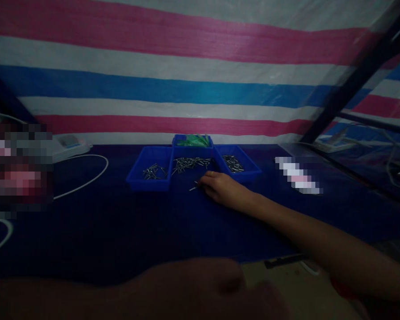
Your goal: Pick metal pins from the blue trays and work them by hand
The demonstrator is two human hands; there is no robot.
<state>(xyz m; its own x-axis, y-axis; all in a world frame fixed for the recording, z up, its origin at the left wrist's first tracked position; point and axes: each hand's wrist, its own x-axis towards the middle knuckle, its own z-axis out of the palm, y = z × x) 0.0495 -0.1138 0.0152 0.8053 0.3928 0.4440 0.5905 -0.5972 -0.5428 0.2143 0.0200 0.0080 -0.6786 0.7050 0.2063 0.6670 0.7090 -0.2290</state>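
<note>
My right hand [220, 189] reaches in from the right and rests low over the blue tabletop, its fingers drawn together. A thin silvery metal pin [194, 188] sticks out at the fingertips. Just beyond lies a loose pile of similar metal pins [191, 163], between a left blue tray [150, 184] and a right blue tray [250, 172]. Both trays hold more of these pins. Close to the camera, my left hand [203, 284] is dark and blurred along the bottom edge, in front of the table; how its fingers are set does not show.
Behind the pile stands a smaller blue tray [175, 141] with a green bag [195, 141] in it. At the left are a pale device [71, 146] and a white cable [102, 178]. A striped sheet [186, 93] closes off the back; a dark post [340, 84] slants at the right.
</note>
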